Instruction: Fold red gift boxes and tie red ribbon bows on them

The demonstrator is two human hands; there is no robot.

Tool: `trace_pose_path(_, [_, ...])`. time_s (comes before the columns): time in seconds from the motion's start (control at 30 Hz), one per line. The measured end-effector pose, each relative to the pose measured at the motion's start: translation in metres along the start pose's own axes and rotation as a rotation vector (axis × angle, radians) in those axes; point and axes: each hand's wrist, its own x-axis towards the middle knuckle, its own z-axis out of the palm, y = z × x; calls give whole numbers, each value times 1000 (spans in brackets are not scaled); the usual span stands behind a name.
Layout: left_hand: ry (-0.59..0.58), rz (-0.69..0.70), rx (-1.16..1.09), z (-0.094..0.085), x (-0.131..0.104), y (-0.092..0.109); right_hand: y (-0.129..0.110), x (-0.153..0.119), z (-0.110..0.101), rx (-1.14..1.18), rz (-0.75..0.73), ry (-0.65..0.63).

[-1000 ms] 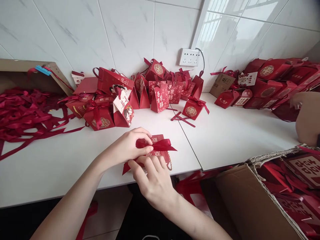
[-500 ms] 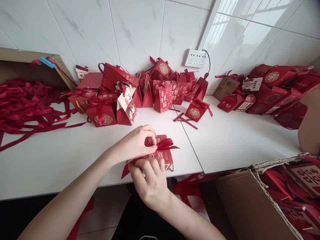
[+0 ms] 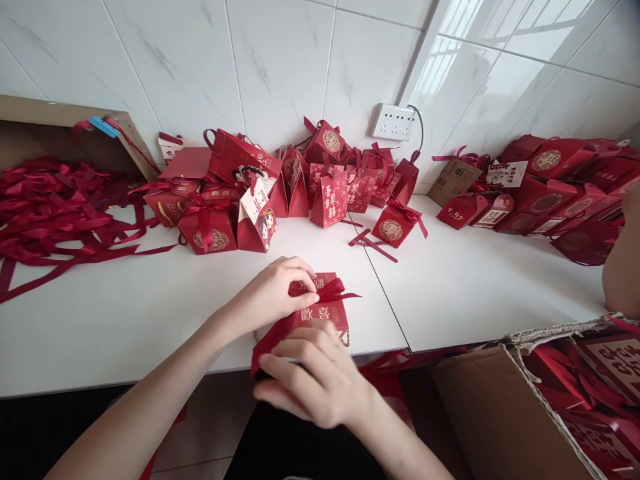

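Note:
A red gift box (image 3: 336, 316) with light Chinese lettering lies near the table's front edge. Across its top runs a dark red satin ribbon (image 3: 330, 291), looped into a bow shape. My left hand (image 3: 280, 288) pinches the ribbon at the middle of the box, thumb and finger together. Below, my right hand (image 3: 317, 377) hovers in front of the box, slightly blurred, thumb and fingers apart. The ribbon's broad loose tail hangs beside its fingertips; whether they touch I cannot tell. Twisted cord shows at the box's sides.
Finished-looking red boxes (image 3: 329, 197) stand along the tiled wall, with ribbon scraps (image 3: 373, 245) before them. A heap of ribbons (image 3: 65, 207) spills from a carton at left. More boxes (image 3: 545, 193) are stacked at right. An open carton (image 3: 480, 393) and another person's arm (image 3: 617, 267) are at right.
My right hand has drawn down and spread its fingers from the ribbon tail. My left hand keeps its pinch on the bow. The view has shifted slightly.

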Motion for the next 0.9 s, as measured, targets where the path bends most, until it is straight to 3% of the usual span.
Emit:
trace_pose_path(0.07, [10,33,-19,2,-3,0,12,-3,-21,-19,126,68])
trace_pose_path(0.13, [20,46,-43,4,-5,0,27,-5,-37,-126,375,93])
trace_pose_path(0.2, [32,34,-66,6,-6,-1,38,-6,-44,-149,558,11])
trace_pose_path(0.27, [43,10,-94,9,-7,-3,42,-8,-44,-87,611,-55])
trace_pose_path(0.4, [63,-9,-140,11,-6,-6,35,-14,-42,-78,431,-77])
trace_pose_path(0.6, [42,-10,-143,11,-3,-6,29,-27,-52,-285,115,-144])
trace_pose_path(0.73, [48,-13,-138,11,-4,-8,29,-28,-58,-242,63,-177])
trace_pose_path(0.8, [81,-9,-168,12,-6,-9,33,-25,-61,-119,192,-126])
trace_pose_path(0.9, [297,-91,-207,13,-12,-8,48,-13,-61,30,641,24])
